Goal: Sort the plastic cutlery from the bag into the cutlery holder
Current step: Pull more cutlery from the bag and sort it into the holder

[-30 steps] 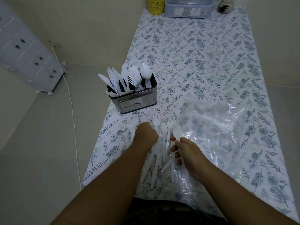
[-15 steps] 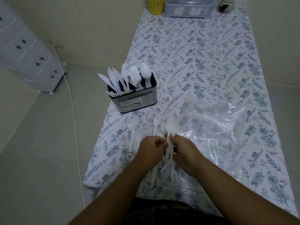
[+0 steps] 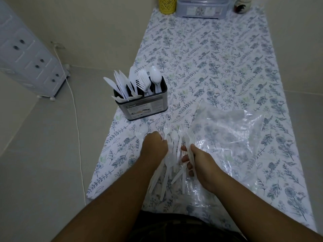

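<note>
A loose pile of white plastic cutlery [image 3: 172, 154], forks and spoons, lies on the floral cloth between my hands. My left hand [image 3: 154, 147] is curled over the pile's left side, gripping several pieces. My right hand [image 3: 199, 159] pinches white forks [image 3: 189, 142] whose tines point away from me. The metal cutlery holder [image 3: 143, 109] stands to the upper left, with knives on its left, forks in the middle and spoons on its right. The clear plastic bag [image 3: 227, 130] lies flat to the right of the pile.
The floral cloth [image 3: 218, 63] runs away from me across the floor. At its far end stand a yellow cup [image 3: 167, 5], a grey box [image 3: 202, 7] and a small jar [image 3: 243, 5]. A drawer unit [image 3: 26, 62] and a white cord [image 3: 76, 119] lie at the left.
My hands met over the pile half a second ago; now they have drawn apart again, the right one holding forks lifted out of the pile.
</note>
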Tool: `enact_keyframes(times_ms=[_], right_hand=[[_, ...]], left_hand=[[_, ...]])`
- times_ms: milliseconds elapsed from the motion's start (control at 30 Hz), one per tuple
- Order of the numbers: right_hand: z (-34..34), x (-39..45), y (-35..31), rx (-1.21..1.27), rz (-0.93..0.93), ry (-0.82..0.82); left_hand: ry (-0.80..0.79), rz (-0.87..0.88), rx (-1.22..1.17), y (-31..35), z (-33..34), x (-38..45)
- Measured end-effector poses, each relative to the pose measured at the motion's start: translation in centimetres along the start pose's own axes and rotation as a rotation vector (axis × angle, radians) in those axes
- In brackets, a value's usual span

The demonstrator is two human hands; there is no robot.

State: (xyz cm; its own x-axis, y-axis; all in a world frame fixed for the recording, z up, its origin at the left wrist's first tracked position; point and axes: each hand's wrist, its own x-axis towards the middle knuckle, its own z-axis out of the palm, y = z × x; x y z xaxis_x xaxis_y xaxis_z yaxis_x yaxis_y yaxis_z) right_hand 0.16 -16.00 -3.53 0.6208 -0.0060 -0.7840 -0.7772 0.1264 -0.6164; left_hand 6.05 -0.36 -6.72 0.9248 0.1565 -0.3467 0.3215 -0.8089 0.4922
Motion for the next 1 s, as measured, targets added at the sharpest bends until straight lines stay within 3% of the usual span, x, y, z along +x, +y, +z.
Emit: enact_keyframes(times_ms=[267,367,533,667,800,900,1000], right_hand=[[-0.6,0.2,0.6,0.099,0.012,-0.007],[-0.5,0.5,0.7,0.085,-0.014,0.006],[0.2,0.3,0.2,0.110,-0.067,-0.042],[0.9,0.0,0.1,0.116,-0.098,-0.103],[1.3,0.1,0.5,0.018,-0.141,-0.116],[1.5,0.0,0.7,-0.011,-0.138,-0.094],[1.0,-0.1,0.9,-0.059,-0.117,-0.122]], left_hand=[[-0.017,-0.044,-0.054,0.0,0.5,1.4],[0.044,-0.030,-0.222,0.7,-1.0,-0.3],[-0.136,-0.013,-0.554,1.7,-1.1,-5.2],[-0.090,-0.005,-0.649,1.0,0.3,-6.8],[-0.055,0.173,-0.538,1.0,0.5,-7.2],[-0.022,0.368,-0.231,0.6,0.5,-7.2],[-0.098,0.447,-0.046,-0.2,0.2,-6.7]])
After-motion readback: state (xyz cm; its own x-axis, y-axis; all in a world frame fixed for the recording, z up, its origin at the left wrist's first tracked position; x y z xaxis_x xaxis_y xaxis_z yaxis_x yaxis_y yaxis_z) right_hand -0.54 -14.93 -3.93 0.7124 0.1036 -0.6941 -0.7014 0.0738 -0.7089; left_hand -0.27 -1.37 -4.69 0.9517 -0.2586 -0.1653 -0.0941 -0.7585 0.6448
